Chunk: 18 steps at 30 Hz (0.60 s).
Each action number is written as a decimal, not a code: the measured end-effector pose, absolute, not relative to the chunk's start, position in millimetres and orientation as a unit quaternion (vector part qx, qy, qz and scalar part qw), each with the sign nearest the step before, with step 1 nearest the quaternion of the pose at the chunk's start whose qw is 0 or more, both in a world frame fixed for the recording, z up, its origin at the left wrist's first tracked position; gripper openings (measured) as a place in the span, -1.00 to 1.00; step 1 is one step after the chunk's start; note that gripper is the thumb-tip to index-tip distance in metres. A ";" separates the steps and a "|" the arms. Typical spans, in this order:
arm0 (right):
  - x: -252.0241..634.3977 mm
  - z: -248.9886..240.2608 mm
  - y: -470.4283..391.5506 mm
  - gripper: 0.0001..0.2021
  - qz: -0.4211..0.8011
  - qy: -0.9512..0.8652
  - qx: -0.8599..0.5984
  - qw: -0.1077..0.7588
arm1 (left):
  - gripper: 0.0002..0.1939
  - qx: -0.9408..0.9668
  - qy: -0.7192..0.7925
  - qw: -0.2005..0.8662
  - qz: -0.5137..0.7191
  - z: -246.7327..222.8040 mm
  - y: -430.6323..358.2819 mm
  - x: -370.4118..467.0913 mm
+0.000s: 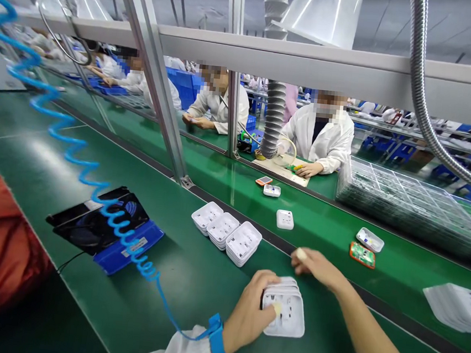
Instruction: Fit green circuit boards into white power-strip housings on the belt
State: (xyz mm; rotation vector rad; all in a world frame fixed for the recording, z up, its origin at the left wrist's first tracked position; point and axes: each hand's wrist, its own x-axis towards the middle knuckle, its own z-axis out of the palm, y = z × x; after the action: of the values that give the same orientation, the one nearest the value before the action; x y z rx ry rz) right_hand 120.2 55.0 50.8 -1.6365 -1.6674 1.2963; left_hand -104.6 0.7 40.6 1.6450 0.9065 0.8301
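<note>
My left hand (251, 311), with a blue wrist strap (217, 338), grips a small stack of white plastic housings (288, 317) from its left side. Its thumb, in a pale finger cot, lies across the top one, which shows slots and holes. To the right, my right hand (314, 264) hovers near the black edge strip of the conveyor. Its fingers are loosely bent and a little apart, one tip in a pale cot, and I see nothing in them. Beyond it, a single white housing (284, 219) lies on the green belt (318, 218).
Three stacks of white housings (243, 243) stand left of my hands. A black and blue item (129, 244) lies under a coiled blue cord (79, 153). A circuit board in an orange frame (362, 255) rides the belt. Co-workers sit opposite; clear trays (416, 205) are piled right.
</note>
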 end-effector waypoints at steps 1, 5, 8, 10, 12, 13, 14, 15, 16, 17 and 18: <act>115.0 48.7 77.2 -0.55 0.345 -0.633 -0.645 0.253 | -0.59 0.662 0.399 0.533 0.344 36.4 -1.1 -105.1; 79.0 31.4 153.4 -0.44 0.020 -0.640 -0.724 0.255 | -0.64 0.633 0.439 0.544 0.332 27.4 -3.5 -104.9; 54.1 14.8 180.5 -0.45 -0.021 -0.619 -0.756 0.213 | -0.62 0.652 0.436 0.520 0.339 30.0 -1.7 -103.2; 48.4 7.1 187.1 -0.54 -0.026 -0.616 -0.761 0.202 | -0.61 0.654 0.439 0.512 0.342 32.7 -1.1 -102.9; 53.0 4.1 188.0 -0.60 -0.015 -0.623 -0.751 0.218 | -0.62 0.648 0.443 0.515 0.344 34.6 -3.6 -106.4; 58.8 4.3 186.4 -0.59 0.006 -0.628 -0.742 0.237 | -0.62 0.643 0.442 0.522 0.344 35.2 -6.4 -110.8; 66.4 5.4 183.3 -0.58 0.041 -0.628 -0.732 0.261 | -0.63 0.635 0.438 0.532 0.347 35.5 -10.2 -117.5; 75.6 7.2 178.3 -0.57 0.090 -0.618 -0.724 0.293 | -0.63 0.623 0.434 0.548 0.351 35.6 -14.5 -126.7; 85.6 9.2 171.5 -0.56 0.154 -0.597 -0.715 0.331 | -0.63 0.605 0.429 0.566 0.360 35.8 -18.7 -138.3; 96.1 11.4 162.6 -0.56 0.231 -0.557 -0.706 0.372 | -0.62 0.581 0.426 0.585 0.372 36.3 -21.9 -152.0; 106.6 13.4 151.9 -0.55 0.310 -0.504 -0.686 0.424 | -0.62 0.548 0.432 0.604 0.385 37.1 -23.3 -167.1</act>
State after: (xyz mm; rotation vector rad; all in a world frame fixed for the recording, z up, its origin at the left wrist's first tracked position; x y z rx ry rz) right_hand 106.6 151.9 13.4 -1.7171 -1.2609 0.7745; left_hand -167.1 -23.3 37.1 1.2689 1.0000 0.8903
